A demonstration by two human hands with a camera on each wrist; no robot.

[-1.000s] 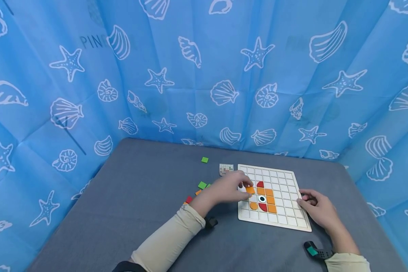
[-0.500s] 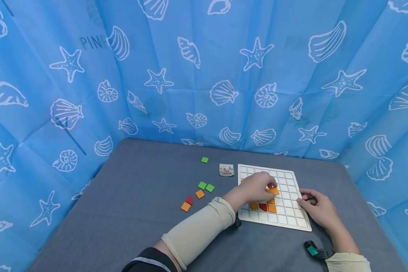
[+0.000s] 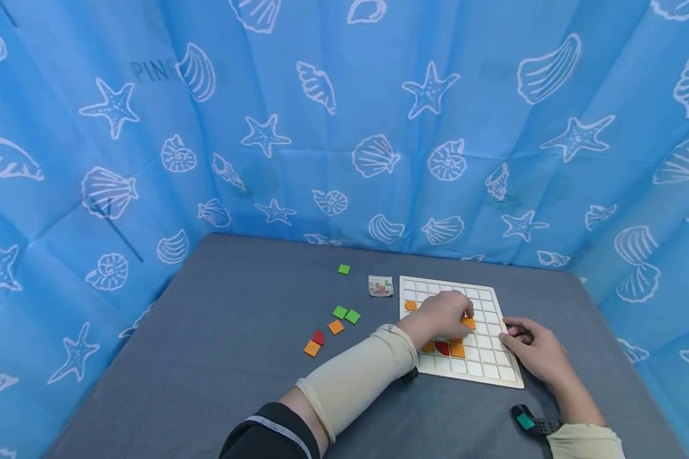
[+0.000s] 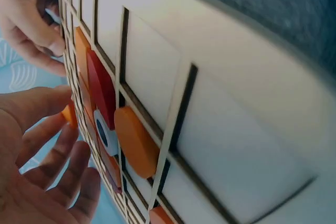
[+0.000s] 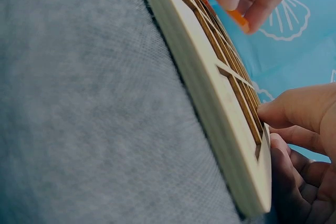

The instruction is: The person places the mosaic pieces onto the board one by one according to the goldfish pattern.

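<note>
My left hand (image 3: 443, 315) is over the white gridded board (image 3: 490, 371) and pinches an orange square tile (image 3: 469, 323) between thumb and index finger. In the left wrist view that tile (image 4: 69, 114) is close to the grid; whether it touches cannot be told. On the board lie a red curved piece (image 4: 101, 85), a white eye piece (image 4: 105, 134), an orange rounded piece (image 4: 136, 142) and several orange tiles (image 3: 457, 350), partly hidden by my left hand. My right hand (image 3: 533, 350) grips the board's right edge, its thumb (image 5: 283, 107) on top.
Left of the board lie green tiles (image 3: 353, 317), orange tiles (image 3: 335, 327) and a red piece (image 3: 318, 337). A small grid-pattern card (image 3: 381, 286) lies by the board's far left corner. Behind the grey table (image 3: 235, 357) hangs a blue shell-print curtain (image 3: 321, 159).
From the board's left columns, my left hand has moved right across the pieces, carrying the orange tile; lately it shifted only slightly. My right hand stays on the edge.
</note>
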